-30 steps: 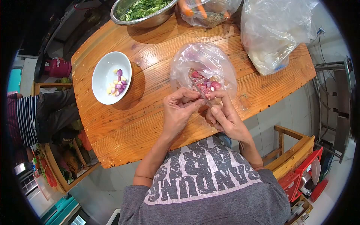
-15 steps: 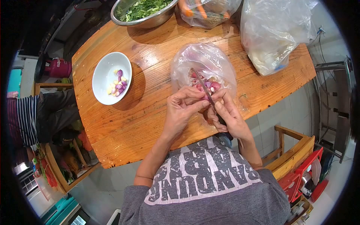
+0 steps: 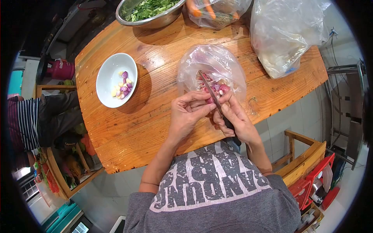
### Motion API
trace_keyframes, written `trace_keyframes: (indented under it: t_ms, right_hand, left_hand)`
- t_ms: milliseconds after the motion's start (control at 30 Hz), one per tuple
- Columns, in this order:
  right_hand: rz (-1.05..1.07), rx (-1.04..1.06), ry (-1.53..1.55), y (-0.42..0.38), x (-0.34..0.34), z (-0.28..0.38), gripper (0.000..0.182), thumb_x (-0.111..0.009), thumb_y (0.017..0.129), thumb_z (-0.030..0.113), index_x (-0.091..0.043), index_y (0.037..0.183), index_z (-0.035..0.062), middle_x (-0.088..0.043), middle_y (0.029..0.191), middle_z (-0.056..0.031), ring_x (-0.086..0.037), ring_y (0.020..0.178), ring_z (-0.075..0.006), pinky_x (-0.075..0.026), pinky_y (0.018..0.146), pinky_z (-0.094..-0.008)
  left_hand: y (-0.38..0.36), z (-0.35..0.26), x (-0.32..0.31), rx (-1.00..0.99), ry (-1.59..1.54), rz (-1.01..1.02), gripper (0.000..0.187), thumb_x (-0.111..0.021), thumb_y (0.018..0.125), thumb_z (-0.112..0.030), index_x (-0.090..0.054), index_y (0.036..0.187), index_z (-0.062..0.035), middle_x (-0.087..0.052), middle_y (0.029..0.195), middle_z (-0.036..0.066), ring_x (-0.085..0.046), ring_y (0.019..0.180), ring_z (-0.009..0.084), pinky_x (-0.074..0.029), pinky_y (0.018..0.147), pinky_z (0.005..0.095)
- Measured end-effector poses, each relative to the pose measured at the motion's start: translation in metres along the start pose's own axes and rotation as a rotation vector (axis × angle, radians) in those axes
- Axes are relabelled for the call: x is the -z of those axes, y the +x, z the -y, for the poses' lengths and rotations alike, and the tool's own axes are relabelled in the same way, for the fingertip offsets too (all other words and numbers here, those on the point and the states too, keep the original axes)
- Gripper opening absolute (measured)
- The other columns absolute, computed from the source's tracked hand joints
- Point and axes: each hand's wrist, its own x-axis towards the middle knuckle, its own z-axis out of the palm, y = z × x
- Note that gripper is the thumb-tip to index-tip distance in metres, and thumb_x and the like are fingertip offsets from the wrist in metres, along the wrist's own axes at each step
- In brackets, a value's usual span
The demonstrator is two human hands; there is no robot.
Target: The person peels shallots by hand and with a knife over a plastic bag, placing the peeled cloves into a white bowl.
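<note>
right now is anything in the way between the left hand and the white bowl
Nothing visible stands in the way: between the left hand and the white bowl lies just tabletop. The plastic bag sits off to the side of that line, and the knife is in the right hand, away from the bowl.

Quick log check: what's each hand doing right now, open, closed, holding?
Left hand: closed, pinching a small shallot in its fingertips.
Right hand: closed, holding a knife.
</note>
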Motion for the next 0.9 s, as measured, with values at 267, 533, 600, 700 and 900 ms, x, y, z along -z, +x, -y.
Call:
trace_keyframes:
  t_ms: [267,533,600,700,900]
  right_hand:
    - [-0.065,-0.013,-0.035,-0.002,0.002,0.013,0.022,-0.034,0.100,0.027,-0.032,0.115,0.0115,-0.044,0.072,-0.0029,-0.032,0.043,-0.0033,-0.025,0.038,-0.0158]
    - [-0.132,0.076,-0.177,-0.003,0.000,0.007,0.027,-0.037,0.099,0.024,-0.030,0.122,0.0121,-0.044,0.072,-0.0015,-0.032,0.045,-0.0026,-0.026,0.040,-0.0152]
    - [-0.115,0.070,-0.205,-0.004,0.003,0.006,0.030,-0.038,0.099,0.024,-0.031,0.125,0.0118,-0.045,0.071,-0.0010,-0.034,0.047,-0.0030,-0.026,0.042,-0.0155]
    - [-0.100,0.058,-0.290,-0.006,-0.001,0.014,0.034,-0.039,0.099,0.022,-0.032,0.130,0.0102,-0.045,0.071,-0.0009,-0.039,0.053,-0.0048,-0.030,0.047,-0.0175]
    - [-0.033,0.082,-0.449,-0.007,-0.007,0.015,0.042,-0.041,0.097,0.016,-0.031,0.137,0.0074,-0.047,0.072,-0.0020,-0.046,0.067,-0.0089,-0.040,0.062,-0.0235]
  left_hand:
    - [0.003,-0.015,0.009,0.115,-0.069,0.104,0.020,-0.062,0.083,-0.001,-0.060,0.103,0.0018,-0.065,0.101,0.016,-0.065,0.090,0.0201,-0.053,0.080,0.0272]
    - [0.004,-0.009,0.010,0.141,-0.157,0.085,0.028,-0.063,0.083,-0.003,-0.060,0.111,-0.0005,-0.065,0.103,0.013,-0.064,0.092,0.0178,-0.053,0.080,0.0265]
    - [0.004,-0.008,0.011,0.141,-0.145,0.075,0.028,-0.063,0.083,-0.002,-0.060,0.111,0.0000,-0.065,0.103,0.012,-0.064,0.092,0.0173,-0.052,0.082,0.0268]
    - [0.004,-0.007,0.009,0.106,-0.130,0.054,0.026,-0.063,0.082,0.000,-0.061,0.109,0.0012,-0.065,0.103,0.012,-0.063,0.093,0.0164,-0.051,0.084,0.0274]
    - [0.004,-0.004,0.009,0.060,-0.034,0.027,0.024,-0.064,0.081,0.002,-0.063,0.105,0.0029,-0.064,0.107,0.013,-0.062,0.095,0.0160,-0.050,0.085,0.0283]
